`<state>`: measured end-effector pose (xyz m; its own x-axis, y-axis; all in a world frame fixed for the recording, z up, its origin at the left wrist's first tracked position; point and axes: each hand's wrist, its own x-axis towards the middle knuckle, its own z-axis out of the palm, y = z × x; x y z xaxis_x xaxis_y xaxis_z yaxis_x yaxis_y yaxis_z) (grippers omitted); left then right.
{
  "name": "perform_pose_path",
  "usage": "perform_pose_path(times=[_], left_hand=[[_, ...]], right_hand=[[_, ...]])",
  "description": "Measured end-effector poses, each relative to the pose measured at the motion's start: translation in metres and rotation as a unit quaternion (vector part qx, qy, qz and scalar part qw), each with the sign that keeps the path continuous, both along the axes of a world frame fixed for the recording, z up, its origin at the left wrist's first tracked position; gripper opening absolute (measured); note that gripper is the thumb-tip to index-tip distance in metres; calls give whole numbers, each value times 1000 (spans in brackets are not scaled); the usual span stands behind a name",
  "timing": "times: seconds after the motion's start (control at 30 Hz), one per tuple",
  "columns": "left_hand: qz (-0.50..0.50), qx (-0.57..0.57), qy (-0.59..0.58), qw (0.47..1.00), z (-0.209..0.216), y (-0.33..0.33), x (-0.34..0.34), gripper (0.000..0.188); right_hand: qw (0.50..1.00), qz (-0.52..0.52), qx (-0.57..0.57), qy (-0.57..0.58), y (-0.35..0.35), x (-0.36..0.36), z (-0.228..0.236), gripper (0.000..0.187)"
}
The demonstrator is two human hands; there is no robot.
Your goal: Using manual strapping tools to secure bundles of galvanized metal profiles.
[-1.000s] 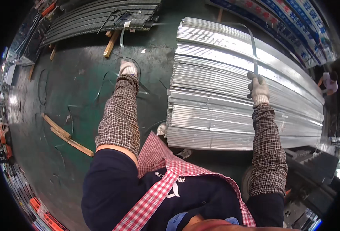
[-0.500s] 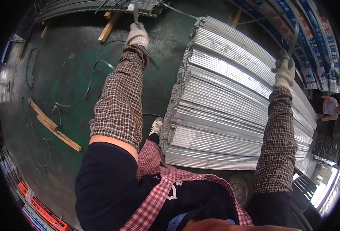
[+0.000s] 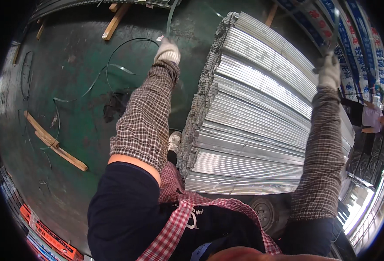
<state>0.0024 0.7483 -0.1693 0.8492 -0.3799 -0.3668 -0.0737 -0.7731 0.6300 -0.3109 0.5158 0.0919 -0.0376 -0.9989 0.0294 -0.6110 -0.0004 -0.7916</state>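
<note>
Got the left hand [image 3: 168, 51], in a pale knit glove, at upper centre of the frame with a narrow grip closed round a flat greyish strap [image 3: 170, 21] that runs up to the top edge. Got the right hand [image 3: 330, 71] at upper right, similarly gloved and a bit blurred, fingers curled tight on another strap length [image 3: 336, 27] pointing upward; can't tell about any join between the two. Showing behind that one: blue-and-white bundles [image 3: 351, 41]. Filling the middle to right of the frame: a big stack of silvery metal profiles [image 3: 261, 108], just above a dark wheel [image 3: 264, 213]. Over at left on the green floor [image 3: 83, 191], timber pieces [image 3: 55, 145] and loose curls of strapping [image 3: 89, 90]. Also spotted at far right: another person [image 3: 372, 118] in a pale top.
</note>
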Motion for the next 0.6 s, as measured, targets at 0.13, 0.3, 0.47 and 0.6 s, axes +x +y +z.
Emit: perform_pose_path(times=[0.13,0.3,0.47,0.6], left_hand=[[51,-205,-119,970,37,-32,53,39],[109,-321,-235,911,130,-86,107,56],[154,-291,-205,922,163,-111,108,47],[-426,454,-386,680,99,-154,75,42]], right_hand=[[988,55,-145,-9,-58,-6,66,50],[932,102,-338,-81,-135,-24,165,31],[961,48,-205,180,-142,-29,150,38],[814,90,-180,544,-186,-87,128,41]])
